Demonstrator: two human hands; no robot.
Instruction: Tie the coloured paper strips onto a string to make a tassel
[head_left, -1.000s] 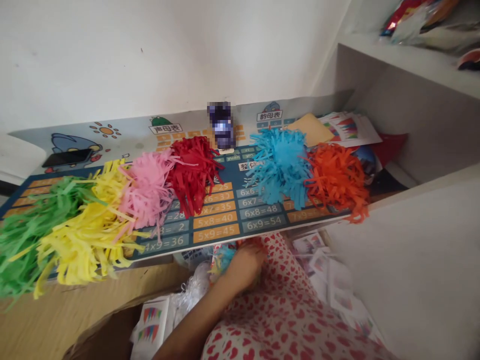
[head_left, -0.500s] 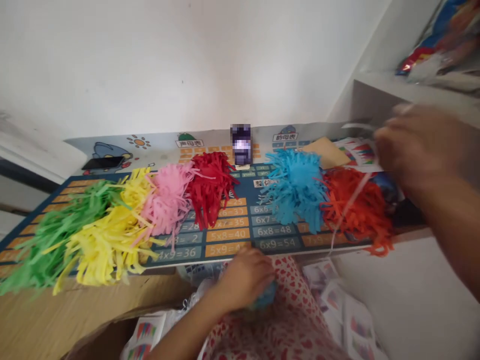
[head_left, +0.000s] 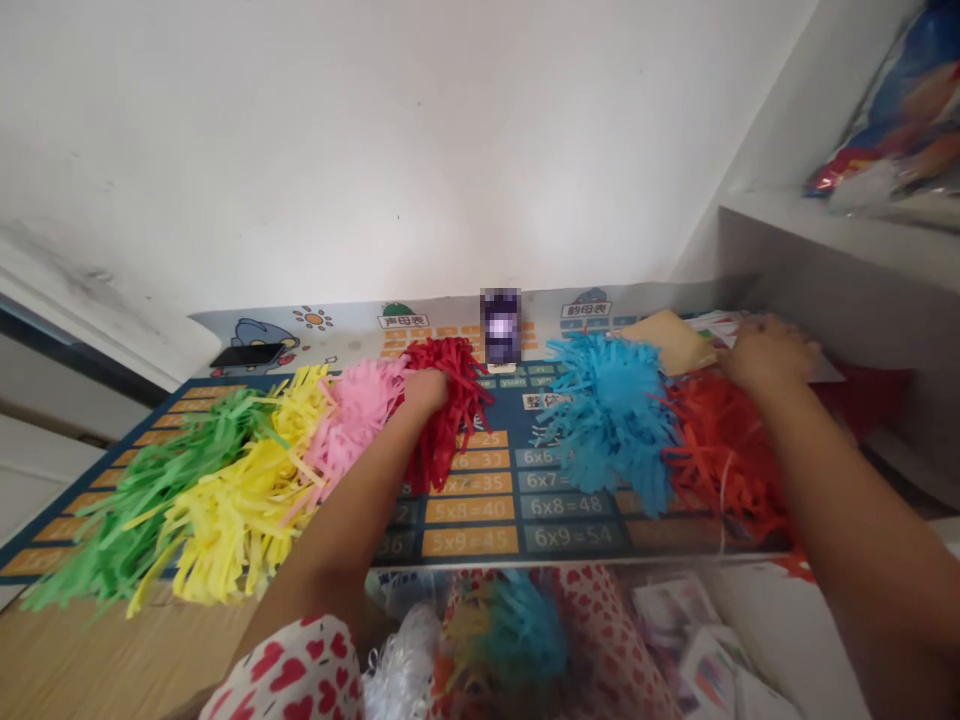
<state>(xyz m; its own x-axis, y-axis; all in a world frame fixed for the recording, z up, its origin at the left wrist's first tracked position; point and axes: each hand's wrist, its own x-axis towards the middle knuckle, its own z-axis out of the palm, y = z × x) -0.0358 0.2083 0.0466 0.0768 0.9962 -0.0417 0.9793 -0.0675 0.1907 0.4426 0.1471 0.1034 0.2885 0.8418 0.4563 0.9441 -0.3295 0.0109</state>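
My left hand (head_left: 427,390) reaches into the red paper-strip bunch (head_left: 450,440), its fingers hidden in or behind the strips. At the back right, my right hand (head_left: 769,355) is low over the printed cards (head_left: 716,322), beside a tan card (head_left: 667,340) and just above the orange-red bunch (head_left: 724,450); its fingers are blurred. A white strand (head_left: 724,500) hangs over the orange-red bunch. Between my hands lies a light-blue bunch (head_left: 611,415). On my lap rests a blurred bundle of blue and orange strips (head_left: 521,630), touched by neither hand.
Green (head_left: 161,490), yellow (head_left: 232,510) and pink (head_left: 356,405) bunches spread over the left of the table mat (head_left: 469,540). A lit phone (head_left: 501,330) stands by the wall; a dark phone (head_left: 251,357) lies farther left. White strands (head_left: 409,660) and printed packets (head_left: 720,660) are below the table edge.
My left hand has left the bundle on my lap and moved up to the red bunch. My right hand, raised with a white strand before, has come down to the cards.
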